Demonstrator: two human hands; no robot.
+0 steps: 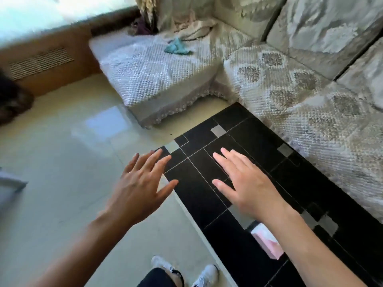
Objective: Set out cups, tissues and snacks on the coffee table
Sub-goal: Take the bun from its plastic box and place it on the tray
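A black glossy coffee table [259, 137] with thin pale lines and grey squares runs from the centre to the lower right. My left hand [141, 183] hovers over its left edge, palm down, fingers spread, holding nothing. Over the table top my right hand [244, 183] is also flat and empty, fingers apart. A pink and white tissue pack [267, 243] lies on the table under my right forearm, partly hidden by it. No cups or snacks show in this view.
A grey-white patterned sofa [310, 104] wraps around the table's far and right sides, with a teal cloth [177, 47] on its chaise. Pale tiled floor [62, 162] lies to the left. My feet in white shoes [205, 274] stand at the bottom.
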